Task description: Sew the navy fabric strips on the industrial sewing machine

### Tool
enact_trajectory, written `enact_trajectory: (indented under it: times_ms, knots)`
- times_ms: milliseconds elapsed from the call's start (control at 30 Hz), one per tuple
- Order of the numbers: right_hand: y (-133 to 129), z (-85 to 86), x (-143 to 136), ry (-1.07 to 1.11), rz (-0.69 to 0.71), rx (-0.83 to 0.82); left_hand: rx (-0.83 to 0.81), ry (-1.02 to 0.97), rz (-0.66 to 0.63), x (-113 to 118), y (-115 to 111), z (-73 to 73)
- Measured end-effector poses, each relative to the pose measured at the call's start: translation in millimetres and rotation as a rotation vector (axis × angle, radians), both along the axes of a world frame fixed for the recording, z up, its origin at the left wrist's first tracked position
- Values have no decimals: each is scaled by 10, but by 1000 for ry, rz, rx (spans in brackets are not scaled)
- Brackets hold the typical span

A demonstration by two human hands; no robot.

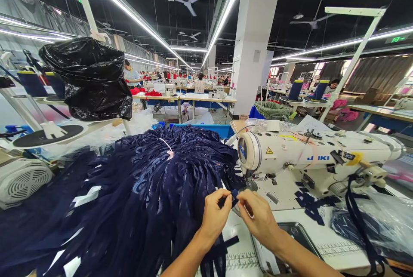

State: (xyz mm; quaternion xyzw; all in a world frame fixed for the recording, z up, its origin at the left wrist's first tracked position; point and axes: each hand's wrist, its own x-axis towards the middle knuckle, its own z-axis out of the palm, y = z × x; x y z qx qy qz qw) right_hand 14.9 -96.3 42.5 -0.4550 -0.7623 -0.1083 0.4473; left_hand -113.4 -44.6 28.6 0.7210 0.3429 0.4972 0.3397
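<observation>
Factory floor and a pale pillar (257,32) fill twelve o'clock, past a crowded table (290,215). Left hand (215,213) pinches a small navy piece (235,196) between thumb and forefinger; right hand (260,216) has its fingertips at the piece's opposite edge, though it is too small and dark to tell whether they grip it. The piece sits between the hands, near the machine (309,150) at two o'clock. A large navy bundle (180,178) spreads from seven to eleven o'clock, close by the left hand; its loose ends could snag on fingers or slide under the machine's head. If the pinch slackened, the piece might drop among the scraps (314,204) at three o'clock and, being the same colour, get lost. Straps (352,208) hanging at three o'clock, farther out, could catch a sleeve or tangle
</observation>
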Motion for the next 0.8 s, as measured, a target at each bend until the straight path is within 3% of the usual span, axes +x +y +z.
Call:
enact_trajectory:
  times_ms: [300, 367, 467, 533, 633, 800]
  knots:
    - [107, -32, -26, -53, -106, -11, 263, 145, -34, -5, -47, 26]
    - [6, -31, -75, -93, -15, -24, 278, 189, -31, -5, -35, 11]
    - [-192, 3, -121, -236, 323, -16, 272, 275, -55, 4, -19, -19]
    - [-285, 27, -89, -308, 415, -46, 294, 353, -122, 15, -18, -43]
    - [-306, 18, 82, -269, 273, -142, 350, 496, -228, 28, -28, -91]
    - [-198, -145, 504, -230, 24, -225, 411, 661, -262, 34, -25, -149]
